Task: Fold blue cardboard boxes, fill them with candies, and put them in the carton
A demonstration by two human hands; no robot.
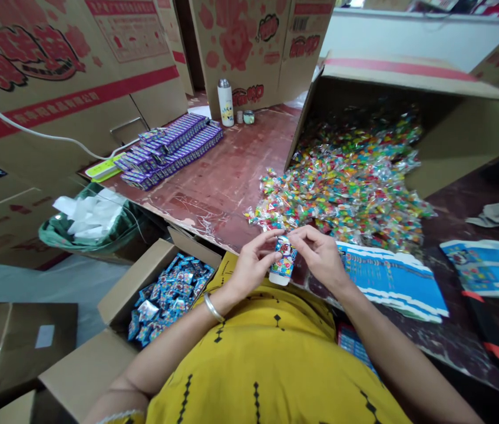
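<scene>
A small printed blue box [283, 263] is held upright between my hands at the table's front edge, its lower flap sticking out. My left hand [254, 263] pinches it from the left, thumb on its front. The fingers of my right hand [319, 254] are closed at its upper right corner. Just beyond my hands, wrapped colourful candies [341, 182] spill from a tipped cardboard box [448, 135]. Flat blue printed cartons [395, 280] lie fanned out to the right of my right hand.
Stacked purple boxes [174, 147] stand at the back left near a white bottle [225, 103]. An open carton of blue packets [167, 294] and a green bin [85, 221] are at lower left. More flat cartons [490, 268] lie far right, beside a black-and-red object [492, 330].
</scene>
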